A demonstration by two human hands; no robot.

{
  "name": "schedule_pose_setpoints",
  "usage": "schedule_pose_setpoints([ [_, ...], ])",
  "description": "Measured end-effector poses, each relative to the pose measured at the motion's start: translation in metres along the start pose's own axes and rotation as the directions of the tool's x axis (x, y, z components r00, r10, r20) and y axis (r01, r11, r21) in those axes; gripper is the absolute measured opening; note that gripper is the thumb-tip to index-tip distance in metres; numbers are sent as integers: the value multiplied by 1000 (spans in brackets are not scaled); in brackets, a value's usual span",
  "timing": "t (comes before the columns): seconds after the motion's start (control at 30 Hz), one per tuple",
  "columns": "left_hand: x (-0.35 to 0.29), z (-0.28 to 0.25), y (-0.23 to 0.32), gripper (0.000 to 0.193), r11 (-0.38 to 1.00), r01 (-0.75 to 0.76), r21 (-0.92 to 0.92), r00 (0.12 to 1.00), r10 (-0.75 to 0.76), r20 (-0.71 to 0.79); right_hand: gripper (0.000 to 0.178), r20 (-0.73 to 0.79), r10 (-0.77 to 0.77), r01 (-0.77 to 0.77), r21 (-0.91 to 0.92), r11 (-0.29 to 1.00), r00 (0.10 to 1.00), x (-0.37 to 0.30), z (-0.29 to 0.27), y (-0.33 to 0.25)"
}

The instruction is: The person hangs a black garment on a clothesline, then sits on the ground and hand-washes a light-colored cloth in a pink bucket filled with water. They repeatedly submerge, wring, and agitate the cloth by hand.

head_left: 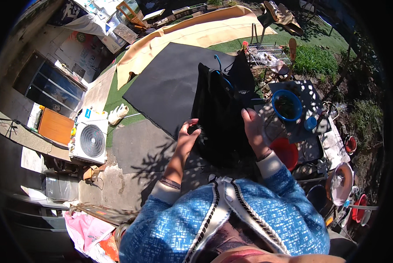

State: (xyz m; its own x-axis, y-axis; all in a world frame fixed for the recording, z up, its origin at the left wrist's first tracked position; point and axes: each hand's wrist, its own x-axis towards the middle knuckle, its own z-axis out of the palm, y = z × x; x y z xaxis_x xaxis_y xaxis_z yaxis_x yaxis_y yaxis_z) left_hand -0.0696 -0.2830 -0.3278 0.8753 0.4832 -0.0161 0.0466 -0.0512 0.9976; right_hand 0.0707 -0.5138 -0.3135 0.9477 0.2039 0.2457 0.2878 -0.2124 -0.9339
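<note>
A black garment [216, 122] hangs in front of me on a blue hanger [218, 65], whose hook points up at the far end. On its left edge, my left hand [188, 135] pinches the cloth between curled fingers and thumb. At the opposite edge my right hand [252, 126] grips the fabric, thumb uppermost; its other fingers are mostly hidden. The garment's lower part falls between my forearms, dark enough that its folds and exact kind do not show.
A dark mat [161, 83] lies beyond the garment. To the right are a wire rack [270, 55], a blue basin [286, 105] and a red basin [285, 154]. An air conditioner unit [89, 138] stands at left, with white gloves [117, 114] near it.
</note>
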Motion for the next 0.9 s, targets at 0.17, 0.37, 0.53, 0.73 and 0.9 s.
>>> schedule_pose_setpoints([
  [0.17,-15,-68,-17,47,981,110,159,975,-75,-209,32,-78,119,-103,183,978,990,16,-21,14],
  [0.37,-22,-140,-32,50,988,65,142,962,-24,-273,30,-190,71,-26,230,973,979,44,-16,14],
  [0.53,-11,-177,-34,47,979,128,156,978,-99,-181,26,-185,89,-2,425,905,979,75,4,8],
  [0.73,15,-187,-21,38,972,-105,211,994,96,52,28,-310,110,-19,281,959,944,95,32,1],
  [0.9,60,-182,-9,27,930,-243,275,959,187,215,24,-408,182,-46,321,946,895,114,46,3],
])
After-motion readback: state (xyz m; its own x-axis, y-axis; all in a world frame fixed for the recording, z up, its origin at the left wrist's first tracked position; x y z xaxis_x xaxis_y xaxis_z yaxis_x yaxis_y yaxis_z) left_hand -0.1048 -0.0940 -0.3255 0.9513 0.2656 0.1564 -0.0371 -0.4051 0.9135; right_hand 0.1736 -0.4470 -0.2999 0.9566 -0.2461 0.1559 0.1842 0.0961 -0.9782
